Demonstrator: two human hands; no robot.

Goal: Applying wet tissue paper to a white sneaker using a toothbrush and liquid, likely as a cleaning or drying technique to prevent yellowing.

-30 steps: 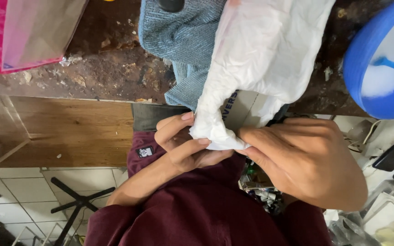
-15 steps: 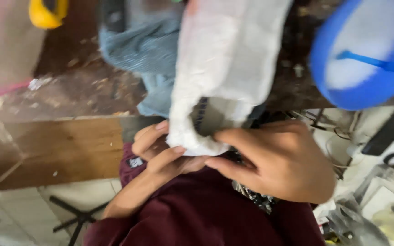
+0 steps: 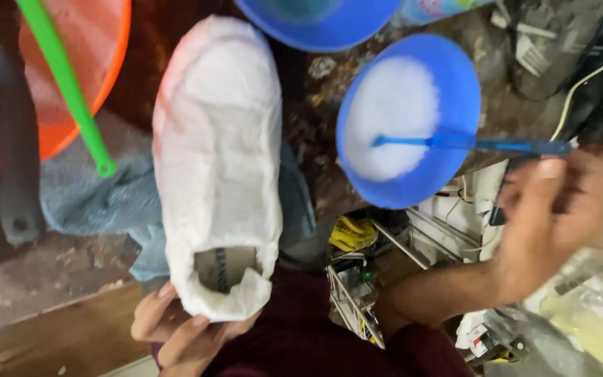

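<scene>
Left hand (image 3: 176, 328) at the lower left of the frame, fingers curled under the heel of a shoe (image 3: 218, 174) wrapped in white tissue, holding it up. Shoe stretched from lower centre to the upper left, toe pointing up, over a blue-grey cloth (image 3: 99, 199). Right hand (image 3: 549, 223) blurred at the right edge, fingers closed near the end of a blue brush handle (image 3: 476, 144); firmness of grip impossible to tell. Brush laid across a blue bowl (image 3: 455, 91) of white foam at upper right. Orange tub (image 3: 99, 63) and green stick (image 3: 64, 84) at upper left.
</scene>
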